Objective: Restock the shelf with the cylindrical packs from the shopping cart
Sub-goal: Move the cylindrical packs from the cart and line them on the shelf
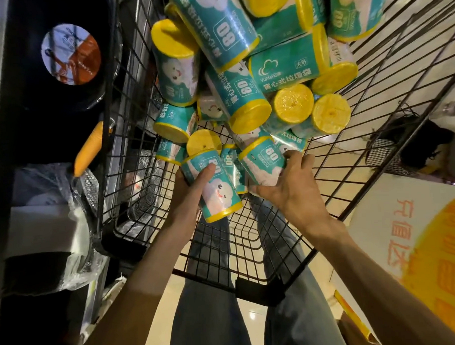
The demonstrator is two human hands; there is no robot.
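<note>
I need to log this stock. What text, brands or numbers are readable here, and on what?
"80": pack in the left hand
"Vunlei", "大号", "背心式垃圾袋": pack in the pile
"80": long pack at the top
Orange characters on the white sign: too blurred
Round sticker: unreadable

Head view; looks steeply down; cart (250,252) close

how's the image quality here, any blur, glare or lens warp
Head view: strong wide-angle warp bows the shopping cart wires outward; the packs at the top edge are softly blurred; the left side by the shelf is dark; glare spots the floor tile; the pack in the left hand stays readable.
</note>
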